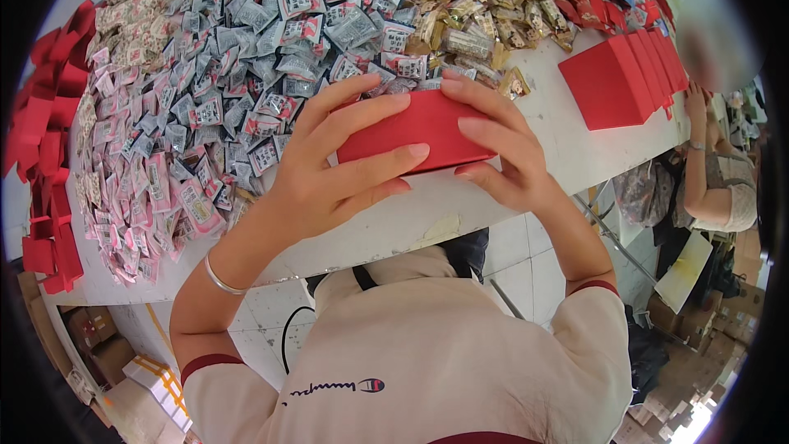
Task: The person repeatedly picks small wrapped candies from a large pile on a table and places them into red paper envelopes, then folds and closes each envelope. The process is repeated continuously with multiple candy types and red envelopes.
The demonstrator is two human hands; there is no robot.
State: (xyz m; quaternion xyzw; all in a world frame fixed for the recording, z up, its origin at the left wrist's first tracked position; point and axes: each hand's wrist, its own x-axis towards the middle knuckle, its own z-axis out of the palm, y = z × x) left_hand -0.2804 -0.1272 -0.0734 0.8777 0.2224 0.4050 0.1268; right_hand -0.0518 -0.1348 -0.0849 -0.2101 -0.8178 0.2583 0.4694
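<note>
Fingers (374, 166) around red box (436, 127), long axis sideways

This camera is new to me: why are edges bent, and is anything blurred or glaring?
Head view: the wide fisheye lens bows the edge of the white table and leaves corners black; head view: red box, left hand and right hand look fairly sharp; head view: upper-right patch smeared, lower-right glare washed out.

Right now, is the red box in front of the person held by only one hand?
No, the left hand and the right hand both grasp the red box, one toward each end.
</note>
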